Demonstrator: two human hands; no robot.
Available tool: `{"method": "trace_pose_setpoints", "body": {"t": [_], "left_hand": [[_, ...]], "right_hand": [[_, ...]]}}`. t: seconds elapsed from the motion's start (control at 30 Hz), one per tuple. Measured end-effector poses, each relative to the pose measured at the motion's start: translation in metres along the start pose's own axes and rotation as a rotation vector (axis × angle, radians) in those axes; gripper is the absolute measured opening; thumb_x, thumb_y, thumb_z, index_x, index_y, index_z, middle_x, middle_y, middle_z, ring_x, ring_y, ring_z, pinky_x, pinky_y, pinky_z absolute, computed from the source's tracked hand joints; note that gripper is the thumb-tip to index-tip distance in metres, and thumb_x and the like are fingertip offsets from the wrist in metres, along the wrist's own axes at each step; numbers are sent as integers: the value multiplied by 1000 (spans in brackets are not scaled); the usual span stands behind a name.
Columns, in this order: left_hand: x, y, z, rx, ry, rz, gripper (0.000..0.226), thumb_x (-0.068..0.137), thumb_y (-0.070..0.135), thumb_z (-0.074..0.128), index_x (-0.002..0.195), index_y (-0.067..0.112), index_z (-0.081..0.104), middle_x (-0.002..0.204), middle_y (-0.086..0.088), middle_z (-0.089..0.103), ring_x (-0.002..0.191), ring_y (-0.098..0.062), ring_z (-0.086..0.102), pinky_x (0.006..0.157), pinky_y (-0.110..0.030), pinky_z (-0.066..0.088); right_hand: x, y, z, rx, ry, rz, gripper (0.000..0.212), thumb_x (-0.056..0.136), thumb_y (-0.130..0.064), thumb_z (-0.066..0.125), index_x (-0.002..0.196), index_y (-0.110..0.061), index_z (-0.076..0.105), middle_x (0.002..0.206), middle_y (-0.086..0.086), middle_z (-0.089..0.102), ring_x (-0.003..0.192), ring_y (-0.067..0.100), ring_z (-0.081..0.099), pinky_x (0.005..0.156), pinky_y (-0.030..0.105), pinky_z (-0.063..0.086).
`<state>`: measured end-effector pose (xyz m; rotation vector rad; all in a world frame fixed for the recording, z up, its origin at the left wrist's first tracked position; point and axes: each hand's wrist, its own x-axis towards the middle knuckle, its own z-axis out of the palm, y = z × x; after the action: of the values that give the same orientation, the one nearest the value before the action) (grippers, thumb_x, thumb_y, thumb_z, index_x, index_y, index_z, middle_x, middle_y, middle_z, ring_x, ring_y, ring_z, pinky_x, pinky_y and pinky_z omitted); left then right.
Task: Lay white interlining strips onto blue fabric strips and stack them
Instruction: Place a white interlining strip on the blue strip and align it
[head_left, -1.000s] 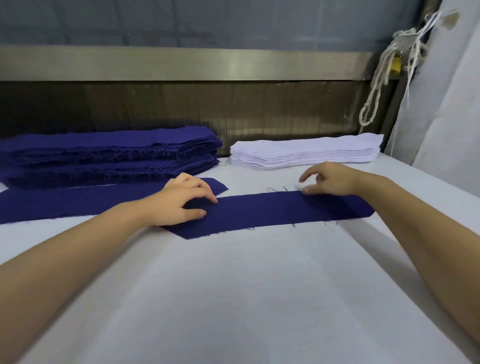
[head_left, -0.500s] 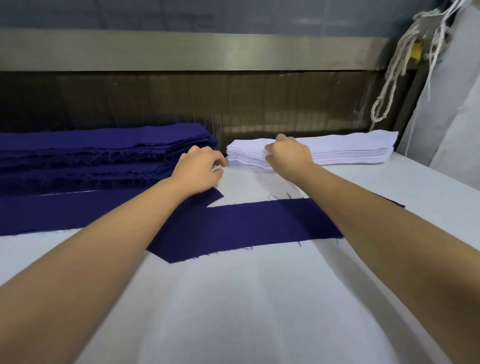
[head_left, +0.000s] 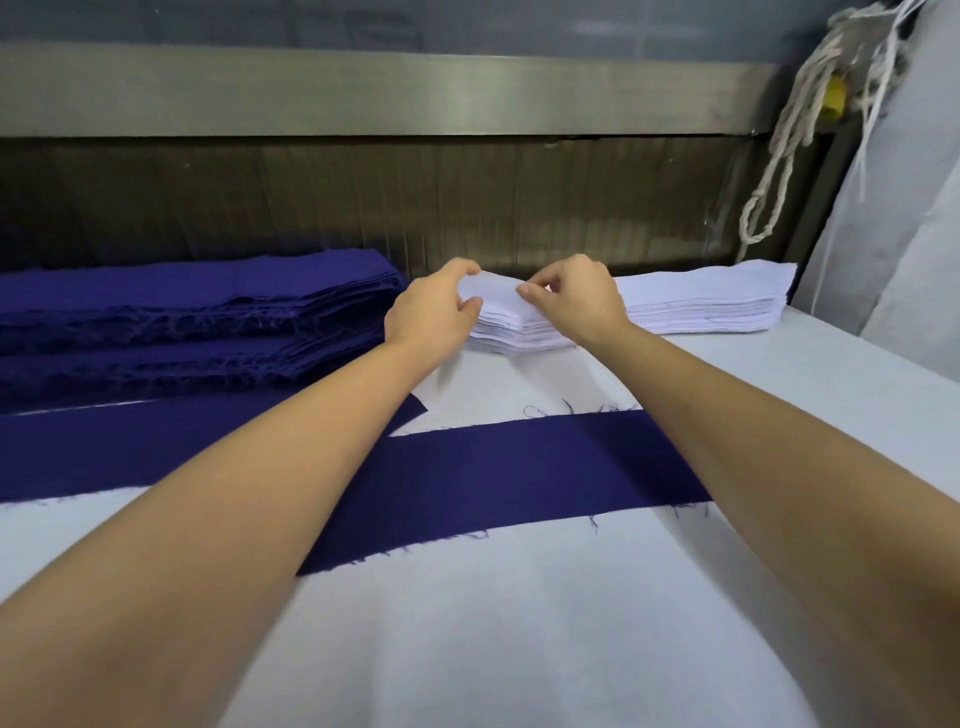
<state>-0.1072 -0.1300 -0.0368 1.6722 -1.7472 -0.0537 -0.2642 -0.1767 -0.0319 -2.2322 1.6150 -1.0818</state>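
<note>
Worktable (head_left: 519, 623), white-covered, stood against a dark ribbed panel (head_left: 311, 202) with a steel rail (head_left: 363, 88) above it.

1. Blue stack (head_left: 182, 312): many frayed-edged blue pieces, piled at the far left of the table against the panel.

2. White stack (head_left: 701, 306): interlining pieces, piled at the far edge to the right of the blue stack, near it but apart. Its left end came to a point.

3. Blue strip (head_left: 519, 467): a single piece, lay flat across the middle of the table, nearer the person than both stacks, with loose threads along its edges. Both forearms passed over it, and the right forearm hid its right end.

4. Second blue strip (head_left: 130, 447): lay flat at the left, in front of the blue stack. Its right end reached the first strip's left end (the left forearm hid the meeting, so touching or overlapping could not be told).

5. Left hand (head_left: 431, 312): at the pointed end of the white stack, thumb and fingers closed in a pinch on the top white strip (head_left: 496, 291), which was raised a little off the pile there.

6. Right hand (head_left: 576, 301): just beside the left hand, over the same end, thumb and forefinger pinched on the same strip's edge. Whether one layer or several was caught could not be told.

7. Cord (head_left: 779, 156): pale, looped, hung at the upper right beside grey cloth (head_left: 914, 208).
</note>
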Motion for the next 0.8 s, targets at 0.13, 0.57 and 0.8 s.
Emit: {"method": "trace_pose_setpoints", "body": {"t": [0.13, 0.57, 0.8], "left_hand": [[11, 10, 8, 87, 43, 13, 44, 96, 28, 47, 139, 34, 39, 110, -7, 64, 103, -31, 58, 84, -41, 49], [21, 15, 6, 138, 49, 41, 22, 96, 30, 48, 105, 27, 68, 102, 2, 68, 96, -24, 61, 76, -36, 50], [19, 17, 2, 151, 92, 40, 17, 93, 28, 53, 101, 25, 68, 97, 4, 68, 93, -24, 61, 74, -36, 51]], "right_hand": [[1, 4, 1, 0, 9, -38, 20, 90, -29, 60, 101, -19, 73, 105, -5, 67, 87, 11, 53, 70, 26, 38], [2, 0, 1, 131, 36, 6, 21, 90, -27, 60, 93, -12, 74, 96, 1, 71, 90, 17, 63, 81, 36, 53], [1, 3, 0, -112, 95, -133, 19, 93, -24, 56, 105, -18, 70, 95, -1, 56, 87, 16, 52, 67, 30, 40]]}}
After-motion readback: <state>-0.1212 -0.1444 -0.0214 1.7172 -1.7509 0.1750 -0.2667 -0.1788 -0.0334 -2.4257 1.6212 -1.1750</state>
